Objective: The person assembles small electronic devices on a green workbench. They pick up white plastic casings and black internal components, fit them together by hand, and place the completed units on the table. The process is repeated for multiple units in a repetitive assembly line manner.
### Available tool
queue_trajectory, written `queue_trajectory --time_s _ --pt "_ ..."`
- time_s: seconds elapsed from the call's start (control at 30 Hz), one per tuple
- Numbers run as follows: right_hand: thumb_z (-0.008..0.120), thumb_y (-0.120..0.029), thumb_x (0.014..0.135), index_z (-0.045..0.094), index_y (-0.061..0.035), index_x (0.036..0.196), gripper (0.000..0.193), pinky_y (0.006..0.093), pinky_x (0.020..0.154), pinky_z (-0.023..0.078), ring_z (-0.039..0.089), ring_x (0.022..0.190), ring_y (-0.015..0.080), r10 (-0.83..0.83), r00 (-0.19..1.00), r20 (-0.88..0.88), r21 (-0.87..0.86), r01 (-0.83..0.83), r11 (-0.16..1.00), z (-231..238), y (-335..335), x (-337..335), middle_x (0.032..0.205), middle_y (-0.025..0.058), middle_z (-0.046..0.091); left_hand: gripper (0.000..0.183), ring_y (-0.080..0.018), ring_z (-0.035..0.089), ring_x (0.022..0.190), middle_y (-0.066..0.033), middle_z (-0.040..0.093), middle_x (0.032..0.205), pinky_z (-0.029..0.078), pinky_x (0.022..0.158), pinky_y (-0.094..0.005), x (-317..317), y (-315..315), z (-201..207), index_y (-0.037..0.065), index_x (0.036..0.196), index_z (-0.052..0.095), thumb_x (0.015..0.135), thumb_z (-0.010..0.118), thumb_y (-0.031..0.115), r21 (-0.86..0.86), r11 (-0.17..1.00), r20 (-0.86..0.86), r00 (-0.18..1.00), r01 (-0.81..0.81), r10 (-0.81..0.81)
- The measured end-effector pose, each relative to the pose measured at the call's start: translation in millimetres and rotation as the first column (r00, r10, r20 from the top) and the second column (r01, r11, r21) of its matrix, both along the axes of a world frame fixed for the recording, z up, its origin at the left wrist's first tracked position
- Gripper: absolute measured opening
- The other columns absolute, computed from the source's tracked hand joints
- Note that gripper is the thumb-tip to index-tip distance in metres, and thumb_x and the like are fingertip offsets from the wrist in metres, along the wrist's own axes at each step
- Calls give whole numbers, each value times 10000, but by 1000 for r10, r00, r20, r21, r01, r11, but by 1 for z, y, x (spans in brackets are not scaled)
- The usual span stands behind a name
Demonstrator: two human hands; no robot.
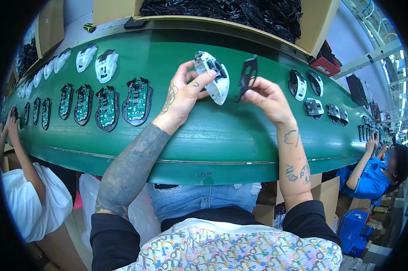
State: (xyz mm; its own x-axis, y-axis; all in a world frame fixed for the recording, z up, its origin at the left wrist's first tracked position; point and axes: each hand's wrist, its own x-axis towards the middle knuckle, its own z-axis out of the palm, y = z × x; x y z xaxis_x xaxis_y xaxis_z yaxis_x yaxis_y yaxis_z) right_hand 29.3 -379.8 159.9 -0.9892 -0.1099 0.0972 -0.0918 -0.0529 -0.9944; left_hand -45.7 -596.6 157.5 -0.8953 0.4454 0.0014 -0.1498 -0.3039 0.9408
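Observation:
My left hand point(186, 88) grips a white plastic shell point(219, 89) with black parts along its inner side, thumb pressed on the face, fingers behind. To the right, apart from the shell, my right hand point(268, 98) pinches a thin black plastic bracket point(248, 77) with cut-out openings, held upright between thumb and fingers. Both pieces are raised over the green work surface point(204, 135). Left of my left hand stands a row of black housings with green circuit boards point(137, 101). Behind that row lie several white shells with black parts point(107, 66).
A large cardboard box point(319, 27) of black plastic pieces point(222, 16) stands at the far edge. White-and-black shells point(297, 85) and small assemblies point(314, 108) sit on the right, near a red-and-black box point(325, 61). Co-workers sit at left point(37, 198) and right point(371, 176).

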Motion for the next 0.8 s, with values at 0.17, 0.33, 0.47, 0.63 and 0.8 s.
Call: queue_trajectory --time_s 0.17,0.33,0.47,0.63,0.8 --pt "652 -100 882 612 -20 1021 166 223 755 471 560 831 67 74 997 6 -34 -74 997 -6 -17 -3 903 -8 613 645 -224 556 1102 -123 556 1169 473 920 -431 7 0 1 14 1344 330 864 668 281 -33 997 -4 997 75 -75" --pt "644 -104 889 602 -11 1025 170 220 747 473 564 817 69 78 997 6 -53 -78 996 -5 -16 -4 888 -4 608 664 -239 582 1063 -156 539 1155 527 865 -382 6 -2 2 -29 1334 333 851 692 251 -2 997 -7 997 74 -74" --pt "658 -103 877 601 -12 1011 172 218 725 478 569 799 66 22 1000 -16 35 -22 999 -2 -20 -3 878 2 610 651 -220 550 1105 -119 539 1184 486 914 -423 7 -2 1 19 1367 323 876 658 285 -38 995 -25 996 87 -88" --pt "712 -84 823 587 -16 1006 232 220 685 494 580 774 67 -78 987 -141 309 119 944 -3 -27 -4 873 18 618 773 -236 539 1130 -155 492 1230 473 941 -394 4 -6 2 -20 1399 261 847 696 303 38 995 -9 996 94 -94" --pt "741 -81 791 577 -30 1020 286 216 678 503 586 751 71 -135 977 -164 224 170 960 0 -40 -1 855 15 620 898 -258 522 1151 -188 467 1245 461 935 -341 0 -6 -6 -61 1410 227 785 756 308 6 997 -113 990 81 -79"
